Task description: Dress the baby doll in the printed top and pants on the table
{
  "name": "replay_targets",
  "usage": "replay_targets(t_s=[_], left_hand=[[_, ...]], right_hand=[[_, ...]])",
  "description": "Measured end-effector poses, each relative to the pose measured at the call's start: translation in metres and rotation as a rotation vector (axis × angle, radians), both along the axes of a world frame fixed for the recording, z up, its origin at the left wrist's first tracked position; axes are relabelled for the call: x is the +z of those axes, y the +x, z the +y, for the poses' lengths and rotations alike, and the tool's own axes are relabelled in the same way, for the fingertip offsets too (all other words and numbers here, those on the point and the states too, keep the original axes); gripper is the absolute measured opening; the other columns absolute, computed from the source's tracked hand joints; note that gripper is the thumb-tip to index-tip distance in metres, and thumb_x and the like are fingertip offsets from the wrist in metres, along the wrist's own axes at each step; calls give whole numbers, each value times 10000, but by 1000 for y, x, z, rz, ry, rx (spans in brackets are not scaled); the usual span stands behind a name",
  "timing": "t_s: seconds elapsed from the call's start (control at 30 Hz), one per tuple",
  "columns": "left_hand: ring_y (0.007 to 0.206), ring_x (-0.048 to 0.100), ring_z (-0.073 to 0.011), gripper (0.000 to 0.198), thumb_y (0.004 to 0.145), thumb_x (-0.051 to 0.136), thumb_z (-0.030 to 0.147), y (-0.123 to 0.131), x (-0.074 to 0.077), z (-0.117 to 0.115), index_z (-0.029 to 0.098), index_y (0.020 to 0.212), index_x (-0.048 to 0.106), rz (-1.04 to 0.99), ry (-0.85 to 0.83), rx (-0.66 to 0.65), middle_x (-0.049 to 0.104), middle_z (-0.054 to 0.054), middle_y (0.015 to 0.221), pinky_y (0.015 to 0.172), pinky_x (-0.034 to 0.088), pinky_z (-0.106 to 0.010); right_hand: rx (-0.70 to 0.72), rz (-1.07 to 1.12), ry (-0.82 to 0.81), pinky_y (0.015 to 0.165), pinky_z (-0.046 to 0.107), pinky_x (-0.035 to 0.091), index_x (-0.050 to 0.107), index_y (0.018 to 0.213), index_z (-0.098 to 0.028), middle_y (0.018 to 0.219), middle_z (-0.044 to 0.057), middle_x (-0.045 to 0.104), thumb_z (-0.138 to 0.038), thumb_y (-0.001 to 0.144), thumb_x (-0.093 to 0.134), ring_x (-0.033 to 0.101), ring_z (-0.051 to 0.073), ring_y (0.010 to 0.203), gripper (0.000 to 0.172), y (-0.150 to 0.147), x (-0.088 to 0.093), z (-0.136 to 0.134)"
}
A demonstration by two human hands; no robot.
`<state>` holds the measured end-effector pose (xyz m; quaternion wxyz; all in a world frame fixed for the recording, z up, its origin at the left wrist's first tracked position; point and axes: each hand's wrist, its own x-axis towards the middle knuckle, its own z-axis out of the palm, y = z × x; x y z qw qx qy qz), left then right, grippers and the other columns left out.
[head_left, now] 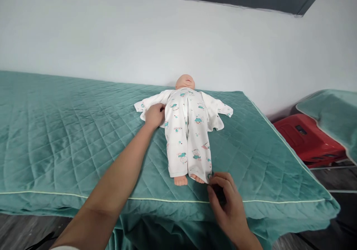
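Note:
A baby doll (185, 82) lies on its back on the green bed, head toward the wall. It wears a white printed shirt (216, 106), sleeves spread to both sides, and white printed trousers (178, 138). Both doll feet (180, 180) show at the cuffs, one partly covered. My left hand (155, 115) is closed beside the trousers' upper left edge, over the shirt's side; what its fingers pinch is hidden. Between thumb and fingers, my right hand (227, 201) pinches the outer corner of the trousers' right cuff, which is pulled out slightly.
A quilted green cover (83, 138) with pale piping spreads over the bed, whose front edge is close to me. The white wall (125, 38) rises behind. At right, beyond the bed's edge, a red plastic case (309, 138) sits partly under another green cloth (331, 110).

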<state>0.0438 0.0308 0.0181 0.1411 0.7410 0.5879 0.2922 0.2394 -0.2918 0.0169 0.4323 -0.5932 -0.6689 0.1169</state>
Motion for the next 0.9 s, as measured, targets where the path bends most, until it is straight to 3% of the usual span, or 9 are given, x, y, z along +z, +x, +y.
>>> replay_targets(t_s=[0.13,0.27,0.33,0.47,0.6,0.77,0.9], left_hand=[[1106,654,-307,278,877,491,192,1,-3,1,206,977,750,79,45,-68,752,-108,1133,921,485,-382],[1118,651,-315,300,883,482,194,1,-3,2,194,1024,747,86,52,-83,743,-117,1152,925,488,-392],[1122,650,-314,301,886,485,207,1,-3,2,190,1038,744,94,51,-83,742,-119,1153,922,489,-389],[1121,649,-301,293,882,486,207,1,-1,2,188,1023,742,122,35,-94,743,-111,1151,912,492,-374],[1104,652,-295,309,856,461,157,0,1,1,169,973,746,135,26,-127,739,-122,1164,903,495,-381],[1046,656,-305,275,853,473,158,-1,0,-11,162,904,744,165,33,-187,751,-136,1072,870,509,-401],[1051,656,-324,261,852,487,141,-3,-1,-20,157,898,743,209,46,-264,747,-149,1029,866,517,-417]], right_hand=[[-6,13,57,721,306,517,558,1058,-254,1004,38,583,-143,963,567,592,172,877,146,3,20,15],[206,-269,-60,902,399,479,556,1201,-256,1184,55,635,-100,915,610,584,227,1077,330,-15,45,35],[252,-383,-132,925,426,438,569,1166,-246,1208,45,654,-62,893,598,573,247,1100,330,-28,46,41],[173,-477,-146,935,451,382,590,1098,-228,1148,38,692,-101,891,648,579,266,1051,250,-44,35,47],[162,-423,-87,915,417,380,596,994,-219,1005,25,688,-100,931,610,576,226,944,135,-47,33,44],[182,-260,-12,894,383,405,588,962,-222,927,21,657,-66,932,550,561,192,890,163,-52,52,30],[308,-245,-7,880,382,437,600,968,-229,940,30,672,-100,935,562,580,203,921,139,-31,59,37]])
